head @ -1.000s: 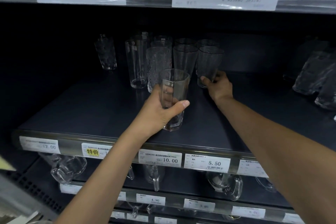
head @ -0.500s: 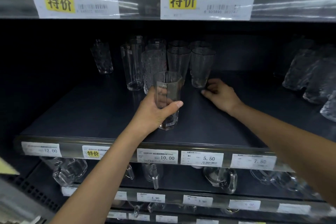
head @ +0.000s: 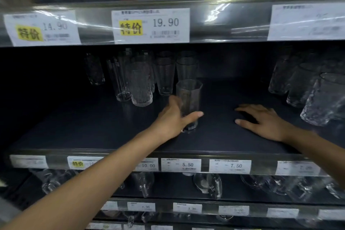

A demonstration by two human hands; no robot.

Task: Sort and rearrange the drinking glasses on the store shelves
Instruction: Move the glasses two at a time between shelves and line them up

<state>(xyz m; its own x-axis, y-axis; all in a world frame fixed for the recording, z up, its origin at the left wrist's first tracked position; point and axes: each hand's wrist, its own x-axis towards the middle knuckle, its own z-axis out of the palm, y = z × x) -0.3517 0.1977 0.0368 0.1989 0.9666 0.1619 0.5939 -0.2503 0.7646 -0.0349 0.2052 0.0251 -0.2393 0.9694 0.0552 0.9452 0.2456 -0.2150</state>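
Faceted glass (head: 190, 95) is held upright by the left hand (head: 172, 117): fingers are wrapped round the far side, thumb is stretched across the near side, low down. It is placed mid-way along the dark shelf (head: 84, 129), in front of the back cluster and at its right end. Whether the base is touching the shelf cannot be told.

Right hand (head: 265, 122) is laid palm down on the shelf, well apart to the right of the glass, fingers straight and spread, nothing held.

Back cluster is made up of a tall straight glass (head: 120, 80), a textured glass (head: 141, 89) just beside it, and tapered glasses (head: 165, 76) further right. The rows behind are too dark to be made out.

One lone glass (head: 94, 70) is set apart at the left rear. Textured tumblers (head: 321, 99) are grouped at the far right.

Price tags (head: 181, 164) reading 10.00, 5.50 and 7.50 are fixed along the front edge. Mugs (head: 208, 185) are seen on the shelf below.
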